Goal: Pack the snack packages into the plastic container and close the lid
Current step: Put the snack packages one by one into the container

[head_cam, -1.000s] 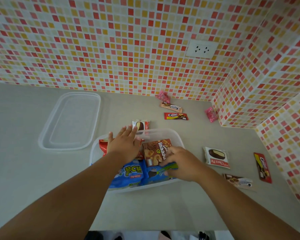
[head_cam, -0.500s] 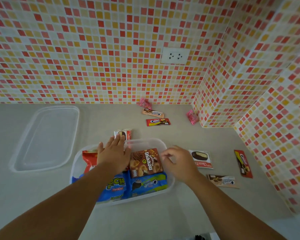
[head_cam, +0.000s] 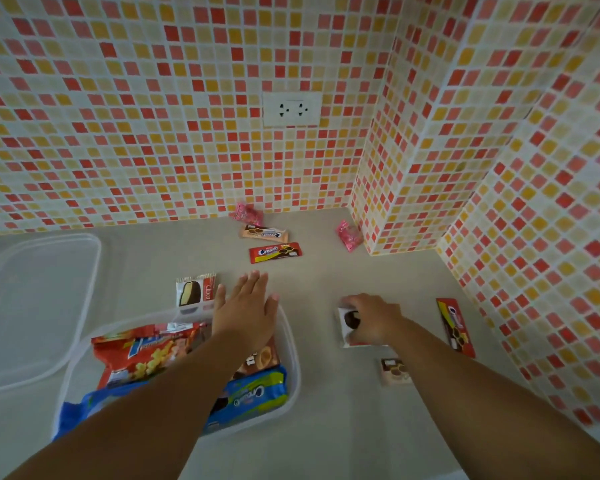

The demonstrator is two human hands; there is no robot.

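— Fingers first: what have you got?

— My right hand (head_cam: pixel 369 318) has its fingers curled down over a white choco pie packet (head_cam: pixel 347 325) on the counter (head_cam: pixel 326 410), gripping its edges. The left hand (head_cam: pixel 246 311) is flat, fingers spread, holding nothing, palm down over the far right corner of the plastic container (head_cam: pixel 293 344).

— Arms?

— Both reach forward from the bottom of the view, the left across the container, the right out over bare counter to the container's right.

— Count the snacks.

— Inside the container I can make out four: a red popcorn bag (head_cam: pixel 142 355), a brown biscuit pack (head_cam: pixel 262 358) partly under my wrist, a blue cream-biscuit pack (head_cam: pixel 253 393) and a blue bag (head_cam: pixel 71 415) at the near left. Loose on the counter, eight: the held one, a second choco pie packet (head_cam: pixel 194 289) just beyond the rim beside my left fingers, two pink sachets (head_cam: pixel 247 213) (head_cam: pixel 349 235) by the wall, a beige bar (head_cam: pixel 264 232), a red bar (head_cam: pixel 275 252), a long red pack (head_cam: pixel 455 328) right of my right hand, a small beige pack (head_cam: pixel 394 370) under that forearm.

— Lid?

— One lid (head_cam: pixel 40 306), lying on the counter left of the container.
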